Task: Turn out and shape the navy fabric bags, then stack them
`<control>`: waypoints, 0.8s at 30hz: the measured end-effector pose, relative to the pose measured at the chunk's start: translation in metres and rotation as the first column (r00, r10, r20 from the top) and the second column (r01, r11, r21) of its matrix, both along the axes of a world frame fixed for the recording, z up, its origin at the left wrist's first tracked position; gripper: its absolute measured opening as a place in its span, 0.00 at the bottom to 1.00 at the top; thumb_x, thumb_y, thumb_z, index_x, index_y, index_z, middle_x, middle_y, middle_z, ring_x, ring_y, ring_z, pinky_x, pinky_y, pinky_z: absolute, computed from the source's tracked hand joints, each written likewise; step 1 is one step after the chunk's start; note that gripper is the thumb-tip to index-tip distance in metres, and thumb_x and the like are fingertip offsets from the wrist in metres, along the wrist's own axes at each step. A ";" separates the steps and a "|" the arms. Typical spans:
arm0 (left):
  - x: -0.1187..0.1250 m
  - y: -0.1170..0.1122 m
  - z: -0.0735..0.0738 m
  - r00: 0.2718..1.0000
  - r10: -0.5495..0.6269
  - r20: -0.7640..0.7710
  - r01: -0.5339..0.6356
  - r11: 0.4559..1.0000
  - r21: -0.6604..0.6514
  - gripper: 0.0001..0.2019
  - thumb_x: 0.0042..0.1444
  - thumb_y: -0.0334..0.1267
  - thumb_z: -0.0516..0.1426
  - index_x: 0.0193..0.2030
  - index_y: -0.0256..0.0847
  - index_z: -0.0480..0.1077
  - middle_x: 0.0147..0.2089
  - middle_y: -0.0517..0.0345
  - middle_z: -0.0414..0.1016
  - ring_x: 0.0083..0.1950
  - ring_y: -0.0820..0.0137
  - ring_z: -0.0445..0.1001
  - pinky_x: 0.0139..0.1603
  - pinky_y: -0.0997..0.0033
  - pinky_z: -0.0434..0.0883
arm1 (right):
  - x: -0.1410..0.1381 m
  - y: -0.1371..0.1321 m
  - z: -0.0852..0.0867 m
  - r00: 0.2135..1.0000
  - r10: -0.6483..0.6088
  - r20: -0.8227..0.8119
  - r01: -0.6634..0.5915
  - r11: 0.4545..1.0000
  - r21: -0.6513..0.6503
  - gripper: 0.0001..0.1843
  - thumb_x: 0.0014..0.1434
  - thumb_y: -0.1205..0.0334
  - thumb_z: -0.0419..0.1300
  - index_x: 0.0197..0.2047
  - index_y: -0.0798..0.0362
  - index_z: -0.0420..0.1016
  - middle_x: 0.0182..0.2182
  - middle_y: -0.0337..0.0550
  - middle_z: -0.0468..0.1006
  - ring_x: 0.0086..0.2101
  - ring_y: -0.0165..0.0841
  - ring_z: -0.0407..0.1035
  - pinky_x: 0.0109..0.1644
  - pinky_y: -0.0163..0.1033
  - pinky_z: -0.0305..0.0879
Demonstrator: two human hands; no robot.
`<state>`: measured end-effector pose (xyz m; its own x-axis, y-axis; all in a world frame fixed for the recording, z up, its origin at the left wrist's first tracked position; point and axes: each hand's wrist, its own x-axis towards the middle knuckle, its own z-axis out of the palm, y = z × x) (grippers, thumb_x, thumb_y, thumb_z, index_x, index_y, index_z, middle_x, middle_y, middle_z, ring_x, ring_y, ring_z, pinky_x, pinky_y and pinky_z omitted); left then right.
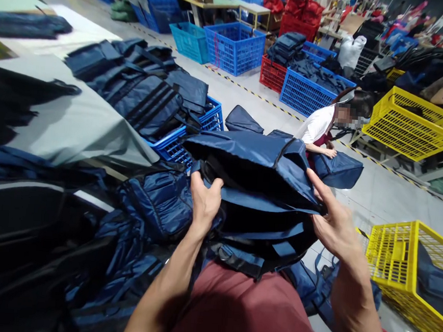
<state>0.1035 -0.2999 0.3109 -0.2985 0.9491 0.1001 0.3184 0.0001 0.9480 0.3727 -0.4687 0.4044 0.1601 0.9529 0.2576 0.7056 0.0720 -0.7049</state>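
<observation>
A navy blue bag (241, 149) with black lining is held up in front of my body, its mouth gaping toward me. My left hand (205, 198) grips the left end of the opening, thumb up along the edge. At the right end my right hand (334, 221) clasps the rim, with the forefinger stretched over the outside. Straps and a black-and-blue band (240, 259) hang at the near side against my red top. Inside, the bag is mostly dark. More crumpled navy bags (157, 202) lie to the left of my left hand.
A blue crate (213, 115) heaped with navy bags (146, 98) stands ahead on the left, beside a cloth-covered table (84, 109). A co-worker (320, 127) handles another navy bag (338, 167) ahead right. Yellow crates (393, 251) stand at the right.
</observation>
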 end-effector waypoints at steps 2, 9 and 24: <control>-0.005 -0.004 0.016 0.997 -0.033 -0.072 0.034 0.999 0.008 0.13 0.50 0.41 0.63 0.40 0.47 0.65 0.42 0.56 0.73 0.45 0.58 0.74 0.55 0.54 0.76 | 0.010 -0.004 0.003 0.997 0.032 -0.073 -0.039 0.994 -0.100 0.46 0.71 0.55 0.65 0.86 0.37 0.52 0.74 0.42 0.73 0.69 0.45 0.73 0.70 0.49 0.76; -0.005 -0.022 0.058 0.950 -0.208 -0.231 0.235 0.967 0.096 0.14 0.49 0.43 0.62 0.43 0.46 0.70 0.41 0.59 0.75 0.43 0.60 0.75 0.49 0.59 0.77 | 0.016 -0.014 0.000 0.927 0.096 -0.364 -0.193 0.951 -0.240 0.69 0.54 0.36 0.80 0.86 0.41 0.48 0.79 0.49 0.63 0.76 0.53 0.62 0.79 0.59 0.66; -0.020 -0.007 0.087 0.889 -0.338 -0.308 0.376 0.924 0.071 0.19 0.47 0.50 0.69 0.45 0.48 0.79 0.43 0.56 0.83 0.44 0.51 0.80 0.47 0.50 0.80 | 0.038 -0.007 -0.034 0.831 -0.555 -0.037 0.546 0.802 0.243 0.33 0.73 0.54 0.55 0.77 0.50 0.69 0.66 0.51 0.80 0.62 0.47 0.78 0.67 0.55 0.77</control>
<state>0.0833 -0.3073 0.3978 0.1181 0.9598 0.2548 0.5303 -0.2779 0.8010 0.4102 -0.4753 0.3704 0.6264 0.6177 0.4755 0.7001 -0.1776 -0.6916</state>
